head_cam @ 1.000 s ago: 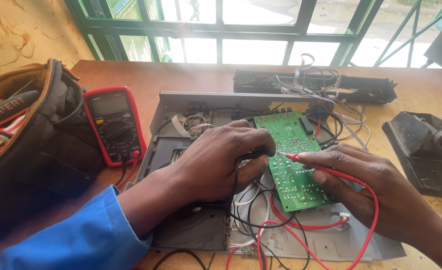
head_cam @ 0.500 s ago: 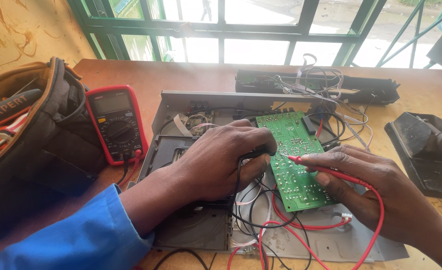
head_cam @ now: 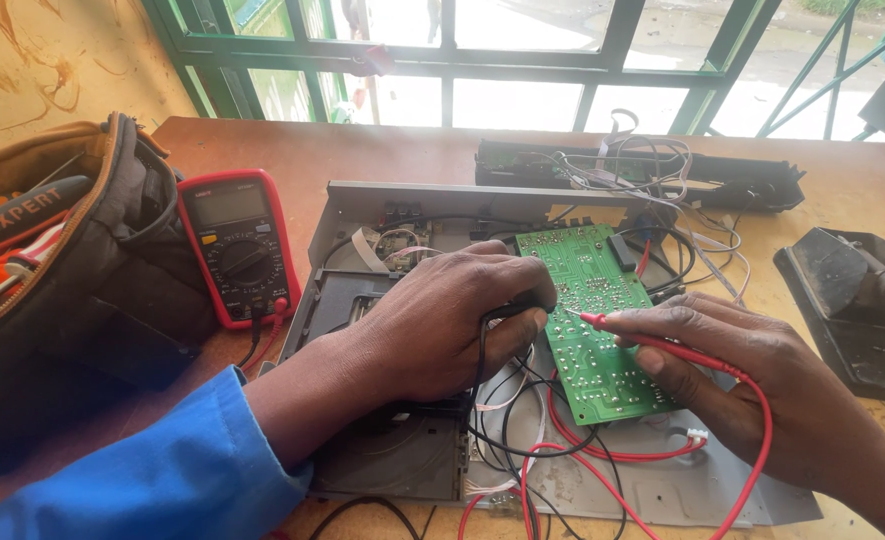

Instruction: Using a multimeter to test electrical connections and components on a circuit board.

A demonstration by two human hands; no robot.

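A green circuit board [head_cam: 590, 320] is seen lying solder side up over the open grey chassis [head_cam: 382, 210] of a dismantled device on the wooden surface [head_cam: 382, 150]. The left hand [head_cam: 442, 320] is laid over the chassis just left of the board, its grip closed around a black probe [head_cam: 507, 308], of which only a short part shows between the fingers; the tip is held at the board's left edge, though the exact contact is hidden by the fingers. The right hand [head_cam: 752, 385] is rested at the board's right side, its grip closed on a red probe [head_cam: 652, 340], held like a pen, with the metal tip set on the board near its left edge, close to the black probe. A red lead [head_cam: 757, 470] is looped from the probe round the right hand, and black and red wires [head_cam: 532, 440] are tangled over the chassis below the board. A red-cased multimeter [head_cam: 240, 245] is placed face up to the left of the chassis, its leads plugged in at the bottom. Further left, an open tool bag [head_cam: 82, 290] is seen with tool handles inside. A black panel [head_cam: 702, 180] with loose wires is lain behind the chassis, and a black stand [head_cam: 852, 310] is set at the right edge. A blue sleeve [head_cam: 152, 480] is worn on the left arm
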